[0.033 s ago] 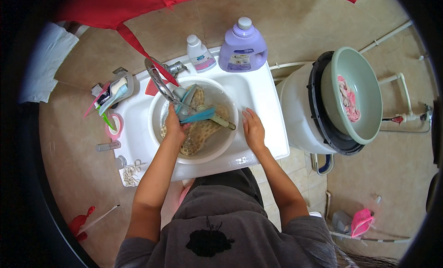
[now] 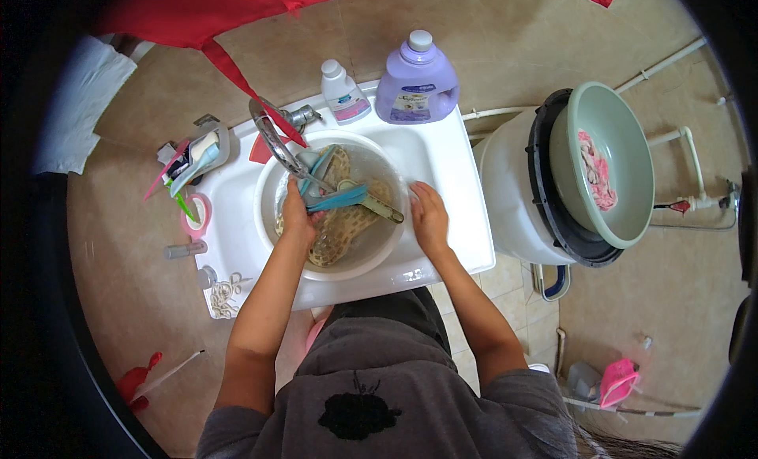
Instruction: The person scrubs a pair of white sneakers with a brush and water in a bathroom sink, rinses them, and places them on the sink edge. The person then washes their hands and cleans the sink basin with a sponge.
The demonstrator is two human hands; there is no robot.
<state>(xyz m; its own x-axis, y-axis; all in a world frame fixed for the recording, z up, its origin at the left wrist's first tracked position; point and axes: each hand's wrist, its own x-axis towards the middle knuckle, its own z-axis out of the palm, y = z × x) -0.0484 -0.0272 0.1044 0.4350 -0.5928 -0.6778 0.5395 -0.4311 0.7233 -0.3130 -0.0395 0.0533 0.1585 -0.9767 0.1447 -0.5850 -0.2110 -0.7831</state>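
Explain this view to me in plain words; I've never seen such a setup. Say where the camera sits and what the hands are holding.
There is no machine here: these are a person's bare hands. The picture comes from a wide fisheye camera worn on the head, looking down, so straight edges bend and the forearms reach up from below.

A white basin sits in a white sink, under a curved tap. The left hand holds a blue-and-grey item over the basin; tan patterned pieces, perhaps shoe soles, lie inside. The right hand is at the basin's right rim; whether it grips is unclear.

Behind stand a purple bottle and a smaller white bottle.
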